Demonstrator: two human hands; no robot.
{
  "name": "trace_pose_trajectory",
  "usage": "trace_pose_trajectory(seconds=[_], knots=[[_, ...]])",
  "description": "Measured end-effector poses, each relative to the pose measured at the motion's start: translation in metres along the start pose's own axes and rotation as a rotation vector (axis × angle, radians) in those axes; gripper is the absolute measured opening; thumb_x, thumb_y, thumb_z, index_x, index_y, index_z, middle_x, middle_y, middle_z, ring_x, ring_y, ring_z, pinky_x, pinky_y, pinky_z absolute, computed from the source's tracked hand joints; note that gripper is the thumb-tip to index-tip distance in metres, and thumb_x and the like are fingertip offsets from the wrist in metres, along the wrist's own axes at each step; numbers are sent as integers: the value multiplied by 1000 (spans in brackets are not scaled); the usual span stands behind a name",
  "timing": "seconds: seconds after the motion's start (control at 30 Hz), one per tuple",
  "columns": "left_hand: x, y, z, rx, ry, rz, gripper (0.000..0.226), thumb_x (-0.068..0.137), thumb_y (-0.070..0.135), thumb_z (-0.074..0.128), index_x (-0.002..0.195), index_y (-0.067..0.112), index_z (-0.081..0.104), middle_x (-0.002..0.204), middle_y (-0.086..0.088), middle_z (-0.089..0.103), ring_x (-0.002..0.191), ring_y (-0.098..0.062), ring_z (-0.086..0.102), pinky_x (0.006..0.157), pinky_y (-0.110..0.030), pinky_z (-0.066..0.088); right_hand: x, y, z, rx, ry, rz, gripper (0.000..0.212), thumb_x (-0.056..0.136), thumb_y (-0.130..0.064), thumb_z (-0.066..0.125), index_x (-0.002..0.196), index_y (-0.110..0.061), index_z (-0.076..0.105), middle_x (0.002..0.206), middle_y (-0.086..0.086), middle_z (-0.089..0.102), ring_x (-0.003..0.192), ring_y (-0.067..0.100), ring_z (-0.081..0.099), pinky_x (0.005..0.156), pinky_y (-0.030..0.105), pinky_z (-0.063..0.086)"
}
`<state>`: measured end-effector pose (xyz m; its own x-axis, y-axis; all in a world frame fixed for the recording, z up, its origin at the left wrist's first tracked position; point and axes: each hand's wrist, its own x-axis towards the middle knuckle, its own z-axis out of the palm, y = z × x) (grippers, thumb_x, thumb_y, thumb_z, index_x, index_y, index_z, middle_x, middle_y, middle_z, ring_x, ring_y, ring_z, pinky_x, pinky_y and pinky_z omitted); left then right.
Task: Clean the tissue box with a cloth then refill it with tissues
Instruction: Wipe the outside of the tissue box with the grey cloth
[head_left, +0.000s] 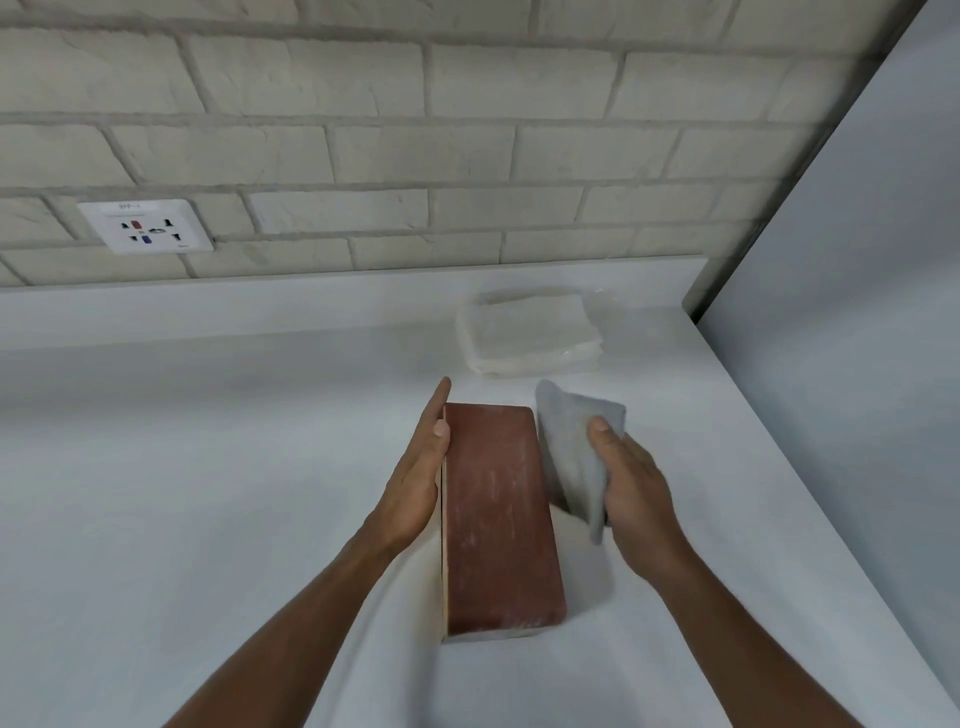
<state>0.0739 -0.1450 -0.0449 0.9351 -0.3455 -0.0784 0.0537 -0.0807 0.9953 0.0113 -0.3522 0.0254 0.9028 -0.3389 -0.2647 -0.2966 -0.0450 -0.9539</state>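
Note:
A reddish-brown tissue box (501, 514) stands on the white counter (208, 467), its long side running away from me, with pale dusty streaks on its top. My left hand (415, 478) lies flat against the box's left side, fingers straight. My right hand (631, 483) grips a grey cloth (574, 447), which sits against the box's right side. Behind the box, a stack of white tissues in clear plastic wrap (530, 332) rests on the counter.
A brick-pattern wall runs along the back, with a white socket plate (145, 226) at the left. A white panel (857, 260) closes off the right side. The counter's right edge runs diagonally toward the lower right corner.

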Motion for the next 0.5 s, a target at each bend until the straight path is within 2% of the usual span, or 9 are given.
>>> trace_pose_trajectory(seconds=[0.07, 0.13, 0.2, 0.23, 0.3, 0.43, 0.5], knots=[[2, 1, -1, -15, 10, -19, 55, 107, 49, 29, 161, 43, 23, 153, 46, 25, 143, 24, 20, 107, 1, 24, 2, -5, 0, -149, -59, -121, 24, 103, -41, 43, 111, -37, 65, 118, -5, 70, 112, 12, 62, 85, 13, 44], [3, 1, -2, -14, 27, -21, 49, 111, 41, 31, 160, 41, 29, 154, 41, 30, 142, 22, 25, 107, -1, 28, 1, -3, 2, -423, -209, -278, 36, 105, -38, 39, 140, -41, 47, 143, -27, 45, 129, -10, 42, 97, 0, 29], [4, 0, -1, 6, 44, -3, 47, 113, 34, 31, 160, 36, 32, 156, 34, 34, 141, 21, 30, 107, -1, 30, -1, 3, 8, -696, -331, -424, 46, 105, -39, 36, 150, -39, 30, 146, -41, 15, 132, -25, 16, 109, 3, 16], [4, 0, -1, 23, 48, 9, 46, 114, 31, 30, 159, 34, 32, 156, 32, 34, 139, 22, 32, 105, 0, 31, 1, 8, 11, -787, -362, -476, 48, 105, -38, 36, 153, -35, 26, 147, -39, 9, 133, -26, 9, 114, 6, 13], [5, -1, 0, 57, 54, 27, 46, 114, 29, 28, 160, 31, 31, 154, 32, 34, 135, 26, 33, 101, 2, 32, 6, 14, 16, -858, -350, -531, 52, 106, -35, 36, 155, -28, 22, 154, -28, 8, 138, -21, 7, 117, 10, 11], [7, -3, -1, 124, 72, 73, 47, 113, 28, 29, 160, 28, 32, 152, 30, 36, 135, 25, 34, 104, 1, 30, 24, 7, 24, -883, -239, -555, 51, 105, -35, 38, 154, -24, 28, 157, -15, 29, 136, -11, 19, 106, -1, 7], [7, -4, -3, 134, 71, 94, 45, 114, 25, 30, 158, 26, 35, 149, 30, 40, 134, 22, 38, 104, -1, 32, 26, 7, 27, -913, -250, -576, 51, 106, -34, 39, 154, -22, 29, 159, -11, 29, 136, -11, 16, 111, 4, 10]])
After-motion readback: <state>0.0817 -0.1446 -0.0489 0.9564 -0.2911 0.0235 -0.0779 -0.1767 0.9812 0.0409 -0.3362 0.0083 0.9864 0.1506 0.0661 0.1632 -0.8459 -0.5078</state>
